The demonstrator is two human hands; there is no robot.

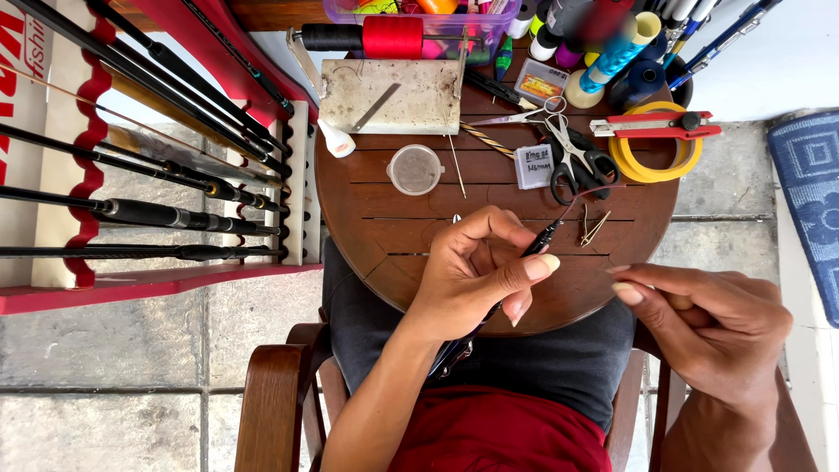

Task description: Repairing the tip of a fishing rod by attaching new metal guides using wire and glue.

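My left hand (479,271) is closed around a thin black fishing rod (542,239) near its tip, over the front of a round brown wooden table (367,218). A dark red thread (584,194) runs from the rod tip up and to the right. My right hand (708,325) hovers at the table's right edge with thumb and forefinger pinched together; whether they hold the thread I cannot tell. Black-handled scissors (572,160) lie just beyond the rod tip.
On the table sit a small clear round tub (415,169), a grey worn block (391,96), a red thread spool (392,37), yellow tape rolls (655,144) and several more spools. A red-and-white rack of black rods (175,210) stands left. I sit in a wooden chair (273,398).
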